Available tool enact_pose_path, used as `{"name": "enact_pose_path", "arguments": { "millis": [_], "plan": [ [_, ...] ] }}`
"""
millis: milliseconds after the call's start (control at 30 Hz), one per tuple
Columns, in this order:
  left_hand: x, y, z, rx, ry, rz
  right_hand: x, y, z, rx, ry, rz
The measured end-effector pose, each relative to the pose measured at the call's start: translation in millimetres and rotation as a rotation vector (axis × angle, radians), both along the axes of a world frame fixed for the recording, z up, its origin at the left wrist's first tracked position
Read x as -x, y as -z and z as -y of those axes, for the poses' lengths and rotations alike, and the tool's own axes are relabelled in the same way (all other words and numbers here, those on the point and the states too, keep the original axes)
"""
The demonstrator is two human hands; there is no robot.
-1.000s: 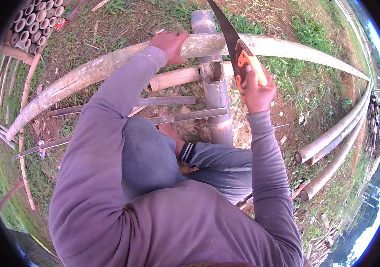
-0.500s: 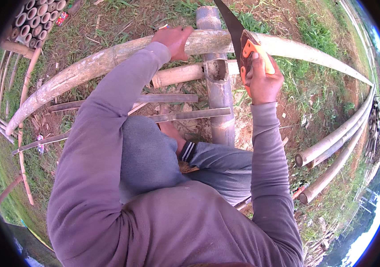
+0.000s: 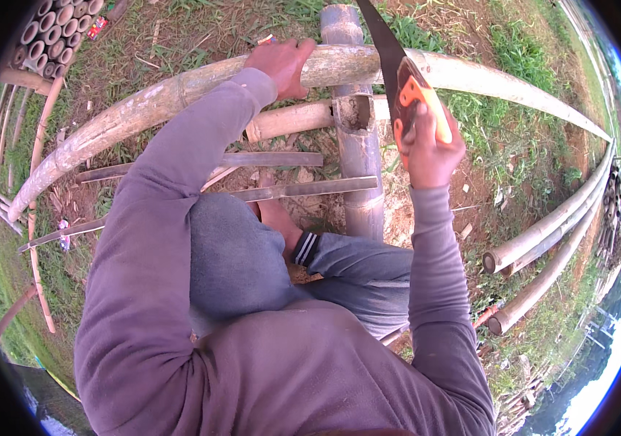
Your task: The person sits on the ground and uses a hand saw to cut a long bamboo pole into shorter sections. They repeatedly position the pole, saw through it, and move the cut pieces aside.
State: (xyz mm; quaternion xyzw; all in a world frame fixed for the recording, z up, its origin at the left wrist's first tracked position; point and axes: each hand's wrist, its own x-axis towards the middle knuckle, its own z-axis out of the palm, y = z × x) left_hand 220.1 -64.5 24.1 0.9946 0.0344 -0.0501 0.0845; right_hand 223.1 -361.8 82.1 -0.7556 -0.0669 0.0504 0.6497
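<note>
A long pale bamboo pole [image 3: 143, 109] lies crosswise over an upright-running thick bamboo support [image 3: 358, 163]. My left hand [image 3: 279, 67] is closed over the top of the pole, left of that support. In my right hand [image 3: 433, 149] is a hand saw [image 3: 392, 51], gripped by its orange and black handle. The dark blade crosses the pole just right of the support and points away from me; whether its teeth are in the bamboo I cannot tell. Below the pole, a shorter bamboo piece [image 3: 292, 120] runs across beside the support's notched opening [image 3: 355, 112].
Split bamboo strips [image 3: 310, 187] lie near my bent leg. Cut bamboo poles [image 3: 536, 236] stretch away at the right. A stack of bamboo tubes [image 3: 52, 36] stands far left, near a thin bamboo rail [image 3: 40, 167]. Grass and bare soil surround the work.
My right hand and the saw have drawn slightly nearer to me. My left hand stays on the pole, which has hardly moved.
</note>
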Motion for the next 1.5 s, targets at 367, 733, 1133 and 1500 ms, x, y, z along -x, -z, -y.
{"name": "enact_pose_path", "arguments": {
  "millis": [367,733,1133,1500],
  "plan": [
    [1,15,-15,0.026,-0.014,-0.094,128,-11,103,0.041,0.020,0.035],
    [-2,-16,-16,0.007,-0.019,-0.084,23,12,3,-0.054,0.047,0.041],
    [28,20,15,-0.068,-0.067,0.048,131,22,121,-0.070,0.060,-0.024],
    [24,21,16,0.010,-0.019,-0.024,27,38,36,-0.099,0.018,0.118]
  ]
}}
